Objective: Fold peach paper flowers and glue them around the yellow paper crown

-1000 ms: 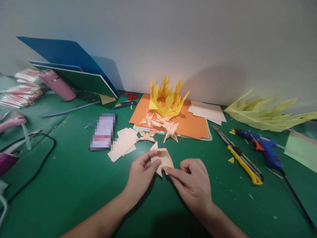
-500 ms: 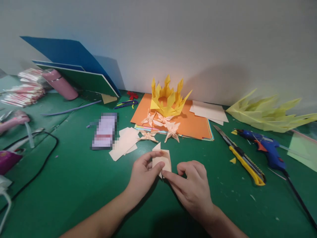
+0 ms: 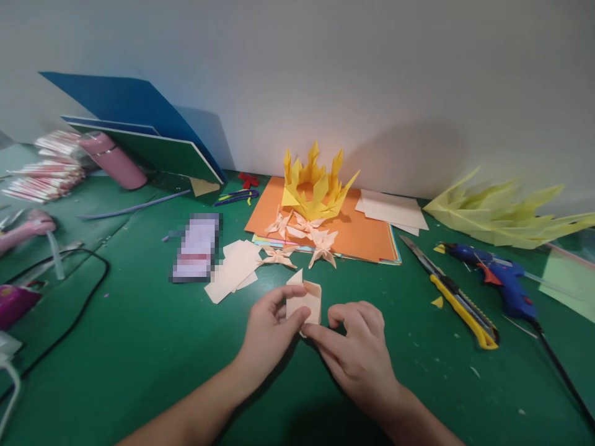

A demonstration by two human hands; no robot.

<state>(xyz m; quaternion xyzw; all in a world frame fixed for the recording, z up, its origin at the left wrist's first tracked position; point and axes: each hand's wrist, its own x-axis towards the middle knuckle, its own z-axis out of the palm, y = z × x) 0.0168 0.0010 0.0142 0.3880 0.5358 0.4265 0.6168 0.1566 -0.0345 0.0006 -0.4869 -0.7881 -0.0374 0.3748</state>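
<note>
My left hand [image 3: 269, 328] grips a small folded piece of pale peach paper [image 3: 313, 300], with the thumb across its front and the fingers at its left and top. One pointed flap stands up at the paper's upper left. My right hand [image 3: 360, 347] pinches the lower edge with its index finger; its thumb is mostly hidden underneath and the other fingers are curled. Beyond the hands lie several peach folded-paper flowers [image 3: 323, 246]. Loose peach paper pieces [image 3: 239, 266] are spread to the left of them.
A yellow paper crown [image 3: 316, 192] stands on orange sheets [image 3: 367, 238]. Rightward lie a utility knife [image 3: 458, 303], a blue glue gun [image 3: 504, 272] and a pale yellow folded crown [image 3: 502, 210]. Leftward are a phone [image 3: 195, 248], a pink bottle [image 3: 114, 160] and a black cable [image 3: 95, 297].
The right index finger has shifted slightly down and left along the paper's lower edge. The paper has tilted a little. Both hands keep their hold.
</note>
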